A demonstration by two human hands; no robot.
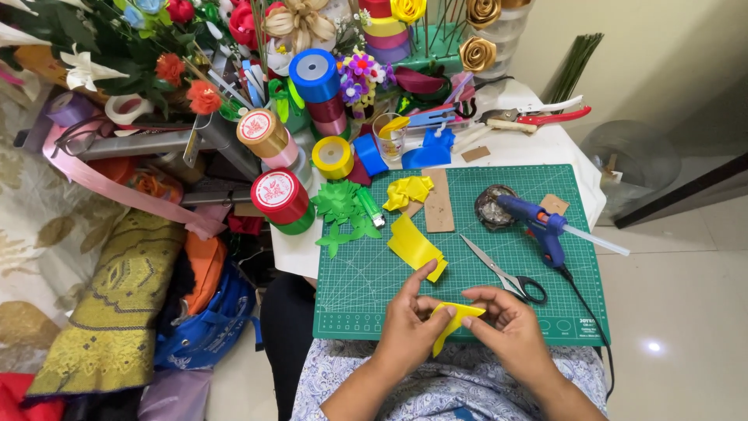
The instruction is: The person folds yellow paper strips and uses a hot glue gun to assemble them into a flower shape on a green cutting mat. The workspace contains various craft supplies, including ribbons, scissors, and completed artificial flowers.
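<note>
1. Pinching a folded yellow ribbon piece [456,318] between both sets of fingertips, your left hand [409,327] and right hand [506,327] hold it taut just above the near edge of the green cutting mat [467,257], likely to keep the fold.
2. Cut yellow strips [415,246] lie just ahead; scissors [506,274] and blue glue gun [541,226] sit right, leaving bare mat between.
</note>
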